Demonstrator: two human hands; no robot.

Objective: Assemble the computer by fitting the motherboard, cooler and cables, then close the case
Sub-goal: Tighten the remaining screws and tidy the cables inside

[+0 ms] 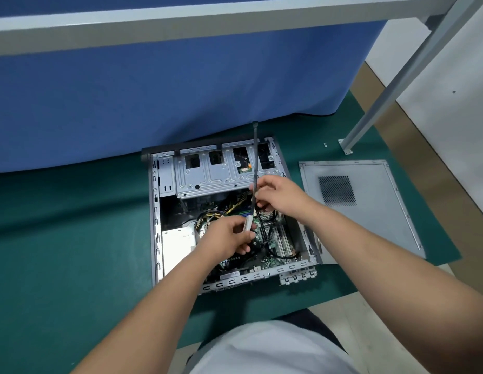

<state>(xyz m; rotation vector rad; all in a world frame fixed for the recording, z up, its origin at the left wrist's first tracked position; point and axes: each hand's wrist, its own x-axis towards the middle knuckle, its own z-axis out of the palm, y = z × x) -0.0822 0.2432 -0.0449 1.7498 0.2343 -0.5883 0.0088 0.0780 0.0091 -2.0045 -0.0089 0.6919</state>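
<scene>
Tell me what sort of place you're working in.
Probably a repair or assembly workshop: the open case lies on a green mat on the floor, its side panel off beside it, under a metal-framed bench.

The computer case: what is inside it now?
Inside the computer case show a motherboard, black and yellow cables, a metal drive cage and a pale box. Left hand and right hand cover the board's middle.

Single head-worn view, steeply down and forward, close above the open case (154, 211) on the floor.
</scene>
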